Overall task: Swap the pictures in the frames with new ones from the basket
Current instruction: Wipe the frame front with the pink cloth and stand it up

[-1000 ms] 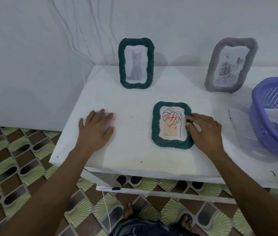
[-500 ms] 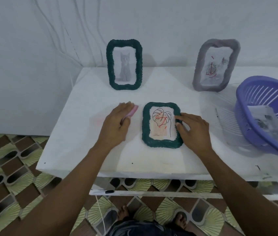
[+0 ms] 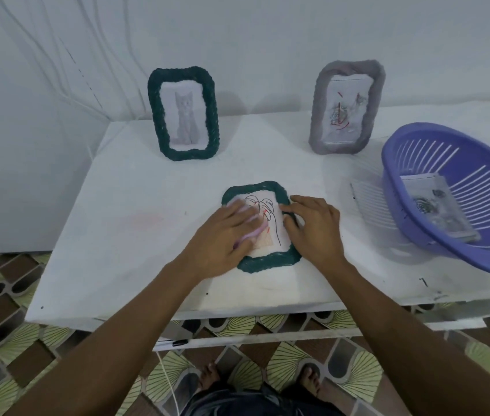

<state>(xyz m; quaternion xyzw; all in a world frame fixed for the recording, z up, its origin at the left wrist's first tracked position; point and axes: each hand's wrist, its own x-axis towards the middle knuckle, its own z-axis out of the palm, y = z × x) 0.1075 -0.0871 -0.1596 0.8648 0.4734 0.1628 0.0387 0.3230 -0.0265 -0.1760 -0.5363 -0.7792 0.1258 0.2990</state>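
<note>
A green frame [image 3: 267,264] lies flat on the white table [image 3: 117,235], near its front edge, and everything else is easiest placed from it. Inside it sits a picture [image 3: 270,232], a black line drawing of a leaf with a few red strokes.

The person's left hand [image 3: 225,232] is over the left half of that frame, covering part of the picture, with a pink thing [image 3: 255,232] showing under the fingers. The hand is smeared with motion blur, so I cannot tell whether the fingers are curled round the pink thing or only pressing it flat. The right hand [image 3: 312,232] rests on the frame's right edge, its fingers relaxed and spread, the fingertips touching the green rim and the margin of the picture; it grasps nothing.

Beyond the flat frame and to its left, a second green frame [image 3: 183,153] stands upright against the wall, holding a grey cat picture [image 3: 185,115]. Beyond it and to its right stands a grey frame [image 3: 318,115], leaning back, with a drawing [image 3: 345,112] marked in red. Well off to the right of the flat frame a purple slotted basket [image 3: 448,253] sits tilted on the table, and a small stack of pictures [image 3: 436,202] lies inside it.
</note>
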